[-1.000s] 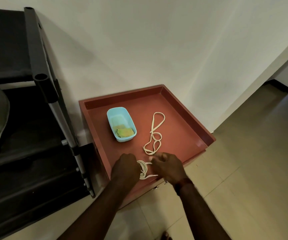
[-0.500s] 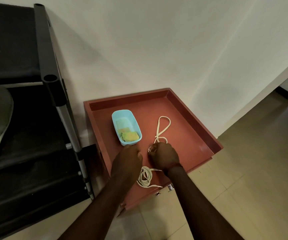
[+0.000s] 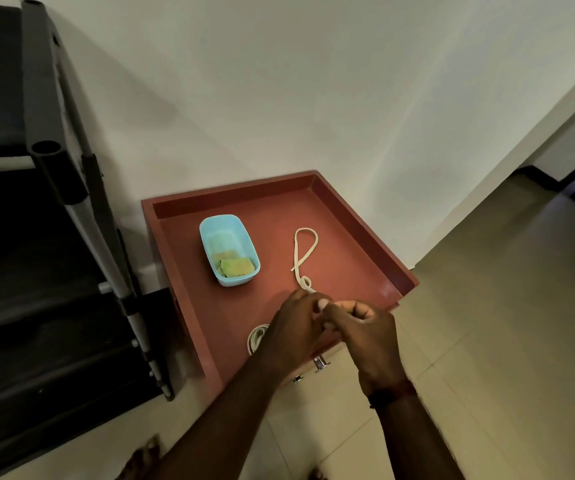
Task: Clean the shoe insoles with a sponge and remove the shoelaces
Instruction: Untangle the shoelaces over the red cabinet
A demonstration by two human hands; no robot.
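Your left hand (image 3: pixel 294 329) and right hand (image 3: pixel 365 329) meet fingertip to fingertip over the front of the red worktop (image 3: pixel 365 230), fingers curled and pinching the near end of the shoelace (image 3: pixel 305 247). The rest of the shoelace lies on the worktop, looping away toward the wall. A coiled second lace (image 3: pixel 256 337) sits just beside your left hand. Farther back, the blue tub (image 3: pixel 210 237) holds the sponge (image 3: pixel 237 266).

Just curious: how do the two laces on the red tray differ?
The long lace runs stretched out in an open loop, its near end between the left hand and right hand; the coiled lace sits wound in a small bundle nearer the front of the tray. Both are pale.
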